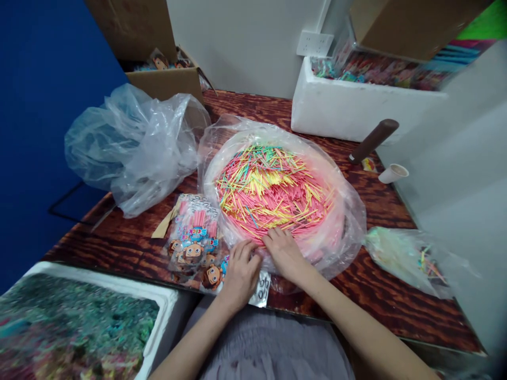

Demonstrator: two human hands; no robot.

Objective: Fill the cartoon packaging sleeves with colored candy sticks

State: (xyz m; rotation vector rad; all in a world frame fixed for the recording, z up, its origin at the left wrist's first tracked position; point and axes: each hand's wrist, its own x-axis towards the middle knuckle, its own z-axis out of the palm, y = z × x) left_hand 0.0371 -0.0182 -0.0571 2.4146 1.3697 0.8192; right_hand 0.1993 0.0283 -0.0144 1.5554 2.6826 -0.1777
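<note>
Thin pink, yellow, green and blue sticks [273, 198] fill a wide round basin lined with clear plastic [348, 211]. My left hand [241, 272] is curled over a printed plastic packet [214, 275] at the table's front edge; a silvery end of it shows between my wrists. My right hand [285, 255] rests at the near rim of the basin, its bent fingertips against the sticks. Whatever those fingertips pinch is hidden. Left of the basin lies a pile of printed packets [193, 232] with cartoon faces, some showing pink sticks inside.
Crumpled clear plastic [146, 142] lies at the back left before a cardboard box [166, 82]. A white foam box [336, 108], brown cylinder [374, 141] and paper cup [393, 173] stand right. A plastic bag [412, 258] lies front right; another foam box [162, 301] sits lower left.
</note>
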